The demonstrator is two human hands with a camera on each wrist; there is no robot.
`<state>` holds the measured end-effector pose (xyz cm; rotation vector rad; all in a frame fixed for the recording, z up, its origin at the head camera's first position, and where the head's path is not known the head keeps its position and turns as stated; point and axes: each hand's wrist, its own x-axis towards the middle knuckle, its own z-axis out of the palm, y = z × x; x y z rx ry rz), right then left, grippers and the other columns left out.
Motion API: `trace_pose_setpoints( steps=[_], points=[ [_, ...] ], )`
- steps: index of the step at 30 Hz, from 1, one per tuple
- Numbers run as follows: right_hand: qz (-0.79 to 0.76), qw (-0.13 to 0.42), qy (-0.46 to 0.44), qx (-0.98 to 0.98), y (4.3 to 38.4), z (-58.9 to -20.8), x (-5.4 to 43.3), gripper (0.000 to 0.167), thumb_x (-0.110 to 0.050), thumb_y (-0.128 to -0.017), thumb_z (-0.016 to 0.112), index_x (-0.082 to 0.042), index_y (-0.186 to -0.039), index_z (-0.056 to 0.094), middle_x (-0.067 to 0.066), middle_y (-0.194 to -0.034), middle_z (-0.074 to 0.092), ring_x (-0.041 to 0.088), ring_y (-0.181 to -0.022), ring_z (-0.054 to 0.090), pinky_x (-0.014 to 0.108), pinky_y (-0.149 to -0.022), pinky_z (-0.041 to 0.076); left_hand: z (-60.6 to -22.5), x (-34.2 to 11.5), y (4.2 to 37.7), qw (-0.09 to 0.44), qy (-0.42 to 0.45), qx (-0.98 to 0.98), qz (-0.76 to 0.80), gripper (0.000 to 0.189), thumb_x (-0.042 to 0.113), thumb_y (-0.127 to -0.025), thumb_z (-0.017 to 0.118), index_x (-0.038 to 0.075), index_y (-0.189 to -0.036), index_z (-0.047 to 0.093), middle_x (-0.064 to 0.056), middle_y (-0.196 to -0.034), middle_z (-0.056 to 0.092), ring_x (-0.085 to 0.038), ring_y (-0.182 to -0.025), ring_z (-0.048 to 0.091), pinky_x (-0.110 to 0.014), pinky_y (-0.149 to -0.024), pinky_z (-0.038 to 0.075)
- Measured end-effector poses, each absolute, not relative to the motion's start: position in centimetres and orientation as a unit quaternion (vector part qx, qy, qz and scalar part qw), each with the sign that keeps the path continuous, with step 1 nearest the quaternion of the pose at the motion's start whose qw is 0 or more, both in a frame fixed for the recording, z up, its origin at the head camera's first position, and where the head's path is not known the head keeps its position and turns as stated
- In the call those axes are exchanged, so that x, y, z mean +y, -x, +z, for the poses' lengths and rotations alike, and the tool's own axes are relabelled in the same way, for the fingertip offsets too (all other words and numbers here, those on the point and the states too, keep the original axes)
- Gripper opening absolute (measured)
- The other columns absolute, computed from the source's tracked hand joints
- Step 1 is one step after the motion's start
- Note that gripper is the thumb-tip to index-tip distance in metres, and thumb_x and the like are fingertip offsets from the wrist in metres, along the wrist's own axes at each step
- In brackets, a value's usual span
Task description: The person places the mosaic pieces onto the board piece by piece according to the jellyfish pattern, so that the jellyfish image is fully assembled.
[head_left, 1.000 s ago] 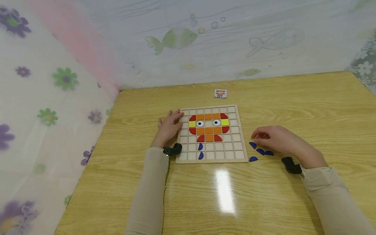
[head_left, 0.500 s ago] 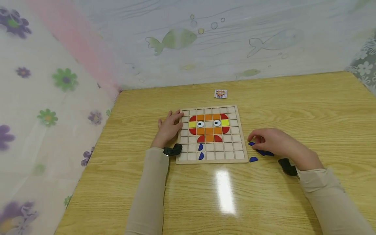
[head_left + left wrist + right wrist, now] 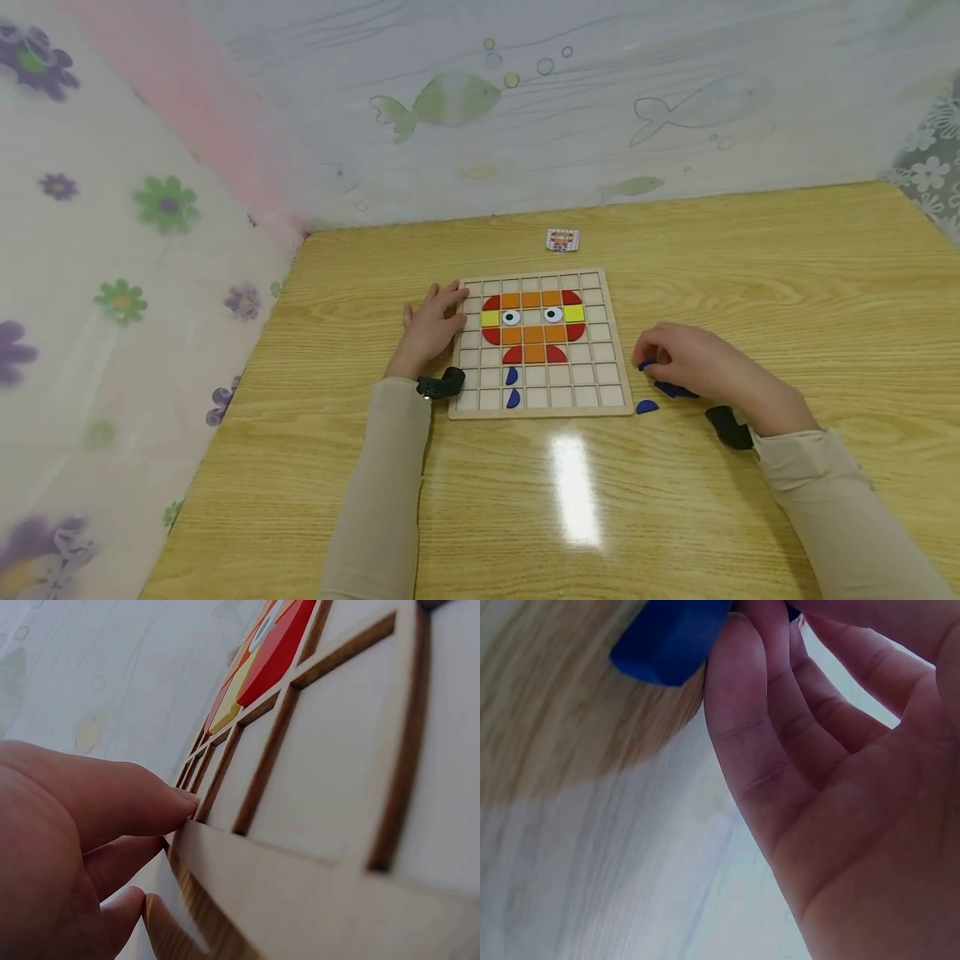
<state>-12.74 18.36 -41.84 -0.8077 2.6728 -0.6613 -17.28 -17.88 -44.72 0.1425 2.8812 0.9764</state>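
Observation:
A wooden grid board (image 3: pixel 618 367) lies on the table, its orange, red and yellow pieces and two eye pieces forming a figure. Two blue half-circles (image 3: pixel 513 398) sit in its lower cells. My left hand (image 3: pixel 430 332) rests at the board's left edge, fingers loosely spread, touching the frame (image 3: pixel 225 859). Right of the board, my right hand (image 3: pixel 697 360) pinches a blue half-circle piece (image 3: pixel 671 641) between thumb and fingers, close to the tabletop. More blue pieces (image 3: pixel 675 390) lie partly hidden under that hand. One loose blue half-circle (image 3: pixel 647 407) lies by the board's lower right corner.
Behind the board lies a small printed card (image 3: pixel 562 240) showing a similar figure. The wood-grain table (image 3: pixel 750 250) meets a wall with drawn fish (image 3: pixel 457 96) at the back. A flowered covering (image 3: pixel 120 300) borders the left side.
My right hand has come down slightly leftward onto the blue pieces, and its fingers have closed on one of them. The left hand and board have stayed put.

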Motion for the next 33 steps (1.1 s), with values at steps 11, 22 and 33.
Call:
trace_pose_setpoints(
  steps=[11,22,33],
  points=[
    [-0.219,0.123,0.264,0.931,12.7,-41.9,18.4,0.015,-0.011,-0.085,0.056,-0.013,-0.096,0.065,-0.005,-0.084,0.059,0.011,-0.073,0.051,0.033,-0.067,0.043,-44.8,-17.7,17.2,0.050,-0.044,0.946,0.317,0.044,0.027,-0.091,0.047,0.024,-0.135,0.042,0.010,-0.144,0.024,-0.014,-0.135,0.005,-0.051,-0.100,-0.012],
    [-0.237,0.100,0.253,0.933,12.5,-41.5,17.5,0.010,-0.020,-0.085,0.060,-0.016,-0.093,0.065,-0.007,-0.081,0.060,0.010,-0.072,0.052,0.032,-0.068,0.043,-44.9,-17.8,17.2,0.046,-0.051,0.945,0.318,0.044,0.027,-0.092,0.047,0.023,-0.135,0.041,0.010,-0.144,0.024,-0.015,-0.135,0.006,-0.052,-0.100,-0.012],
    [-0.278,0.079,0.274,0.917,12.1,-41.6,15.7,0.008,-0.016,-0.084,0.061,-0.017,-0.091,0.065,-0.008,-0.084,0.061,0.009,-0.076,0.054,0.031,-0.069,0.045,-44.5,-17.9,17.2,0.048,-0.054,0.946,0.317,0.044,0.026,-0.092,0.047,0.022,-0.135,0.041,0.009,-0.144,0.025,-0.016,-0.135,0.007,-0.053,-0.100,-0.012]
  ],
)
